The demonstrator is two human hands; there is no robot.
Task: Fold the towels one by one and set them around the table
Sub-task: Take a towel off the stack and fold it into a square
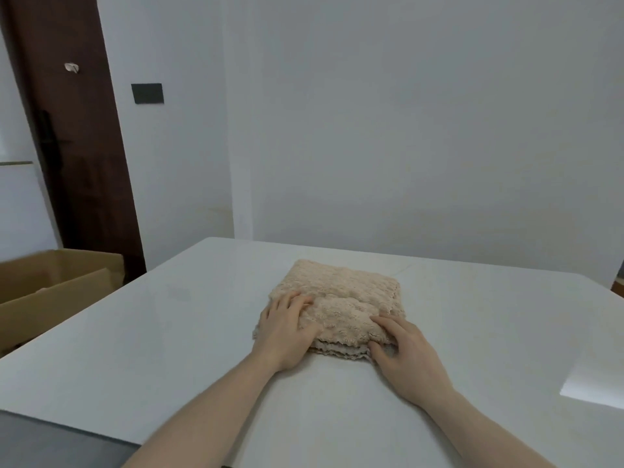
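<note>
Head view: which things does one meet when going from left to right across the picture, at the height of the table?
Cardboard box → left hand → towel → right hand → bright light patch on the table.

No readable text, label, brand, number or sign appears on anything in view.

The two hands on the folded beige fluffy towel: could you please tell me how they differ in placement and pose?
The left hand lies palm-down on top of the folded beige fluffy towel, at its left side, fingers spread; the right hand sits at the towel's near right corner, its thumb at the stacked layers' edge. The left hand reaches farther across the towel than the right. Both are bare and touch the towel on the white table.
</note>
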